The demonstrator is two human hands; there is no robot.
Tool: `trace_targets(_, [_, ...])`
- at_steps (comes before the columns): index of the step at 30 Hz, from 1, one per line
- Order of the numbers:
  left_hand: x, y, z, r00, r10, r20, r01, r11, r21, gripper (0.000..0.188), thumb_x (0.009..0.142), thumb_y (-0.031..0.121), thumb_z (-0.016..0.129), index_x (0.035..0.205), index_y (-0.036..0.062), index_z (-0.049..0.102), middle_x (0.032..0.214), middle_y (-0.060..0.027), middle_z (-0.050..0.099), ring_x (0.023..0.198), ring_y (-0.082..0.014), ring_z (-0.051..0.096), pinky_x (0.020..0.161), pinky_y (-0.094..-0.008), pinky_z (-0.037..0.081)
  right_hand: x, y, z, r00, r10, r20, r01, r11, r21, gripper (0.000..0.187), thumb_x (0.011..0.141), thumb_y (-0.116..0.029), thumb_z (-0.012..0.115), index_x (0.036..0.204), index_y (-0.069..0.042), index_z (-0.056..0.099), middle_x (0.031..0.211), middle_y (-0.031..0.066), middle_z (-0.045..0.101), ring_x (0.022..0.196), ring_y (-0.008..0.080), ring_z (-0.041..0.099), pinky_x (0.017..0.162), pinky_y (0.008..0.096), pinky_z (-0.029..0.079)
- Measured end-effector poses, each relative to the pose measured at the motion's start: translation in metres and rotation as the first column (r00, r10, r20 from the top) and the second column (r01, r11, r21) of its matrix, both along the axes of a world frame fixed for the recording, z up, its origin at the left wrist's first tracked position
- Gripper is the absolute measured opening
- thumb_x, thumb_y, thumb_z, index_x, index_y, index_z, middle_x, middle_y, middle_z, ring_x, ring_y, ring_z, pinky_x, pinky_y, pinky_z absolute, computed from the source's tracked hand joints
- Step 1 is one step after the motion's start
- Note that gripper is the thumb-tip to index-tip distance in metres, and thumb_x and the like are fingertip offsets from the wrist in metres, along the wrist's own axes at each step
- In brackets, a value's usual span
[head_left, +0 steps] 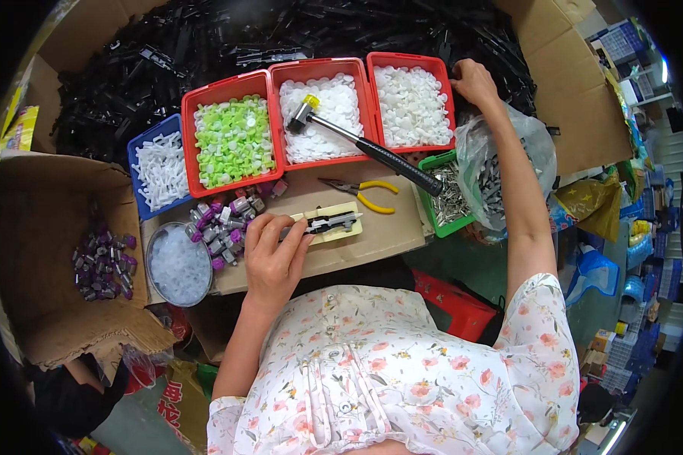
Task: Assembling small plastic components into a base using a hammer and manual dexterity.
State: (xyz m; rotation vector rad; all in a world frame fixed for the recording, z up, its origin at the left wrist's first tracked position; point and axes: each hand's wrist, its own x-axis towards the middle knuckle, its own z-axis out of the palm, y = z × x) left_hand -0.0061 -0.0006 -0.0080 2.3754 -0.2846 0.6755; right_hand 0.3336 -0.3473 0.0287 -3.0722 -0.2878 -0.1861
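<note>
My left hand (272, 254) rests at the left end of a small cream fixture (343, 233). Its thumb and fingers close on a slim black plastic part (328, 224) lying in that fixture, which has a light metal piece along it. My right hand (476, 83) reaches far out to the edge of the heap of black plastic parts (341, 30), just beyond the right red bin (452, 114). Its fingers are curled, and whatever they hold is hidden. Beyond the fixture lie yellow-handled pliers (377, 203). A black-handled hammer (376, 150) with a yellow tip lies across the bins.
Red bins hold green-and-white pieces (235, 140) and white pieces (322, 114). A blue bin (135, 178) holds white pegs; a green bin (457, 225) holds metal parts beside a plastic bag (501, 121). Purple-and-grey parts (224, 227), a round tub (180, 265) and a cardboard box (34, 250) are at left.
</note>
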Motion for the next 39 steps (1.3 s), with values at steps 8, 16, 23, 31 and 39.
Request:
trace_targets(8, [0.009,0.005,0.014,0.995,0.066,-0.069,-0.081,0.968,-0.237,0.031,0.075,0.000,0.079,0.106,0.0000,0.073,0.098,-0.0124,0.066,0.092,-0.0310,0.060,0.076,-0.0374,0.050,-0.080,0.057,0.062,0.934,0.181,0.308,-0.283,0.902,0.327,0.036,0.080,-0.021,0.079,0.104,0.000,0.064,0.088,0.0141,0.070,0.082,0.0270,0.069,0.074,0.0354,0.053])
trace_targets(16, [0.032,-0.002,0.046,0.913,-0.330,-0.240,-0.199,0.155,-0.968,0.035,0.093,0.007,0.070,0.126,-0.0027,0.065,0.101,-0.0064,0.069,0.085,-0.0130,0.068,0.067,-0.0220,0.049,-0.216,0.152,0.053,0.541,0.752,0.377,-0.799,0.600,-0.049,0.035,0.073,-0.017,0.080,0.102,-0.009,0.064,0.091,0.0030,0.064,0.083,0.0183,0.063,0.072,0.0332,0.040])
trace_targets(23, [0.018,0.007,0.032,0.933,-0.267,-0.243,-0.200,0.176,-0.964,0.035,0.090,0.004,0.073,0.124,-0.0026,0.066,0.111,-0.0097,0.069,0.086,-0.0132,0.069,0.074,-0.0216,0.054,-0.230,0.165,0.045,0.546,0.791,0.276,-0.837,0.528,0.141,0.032,0.080,-0.020,0.076,0.107,-0.006,0.065,0.093,0.0038,0.064,0.085,0.0199,0.064,0.072,0.0331,0.040])
trace_targets(31, [0.007,0.012,0.024,0.930,-0.324,-0.174,-0.050,0.358,-0.932,0.042,0.084,-0.001,0.077,0.124,-0.0019,0.066,0.117,-0.0117,0.067,0.105,-0.0163,0.064,0.090,-0.0270,0.053,-0.232,0.152,0.035,0.644,0.754,-0.127,-0.529,0.559,0.639,0.033,0.083,-0.018,0.077,0.110,-0.002,0.068,0.096,0.0100,0.064,0.087,0.0263,0.064,0.074,0.0374,0.046])
trace_targets(39, [-0.010,0.039,0.014,0.974,0.043,-0.222,-0.183,0.727,-0.661,0.039,0.079,0.002,0.081,0.116,-0.0018,0.070,0.113,-0.0107,0.068,0.106,-0.0202,0.063,0.093,-0.0312,0.048,-0.249,0.146,0.001,0.702,0.712,0.013,-0.613,0.596,0.518,0.032,0.078,-0.016,0.079,0.106,-0.003,0.069,0.097,0.0103,0.060,0.088,0.0278,0.059,0.074,0.0392,0.046])
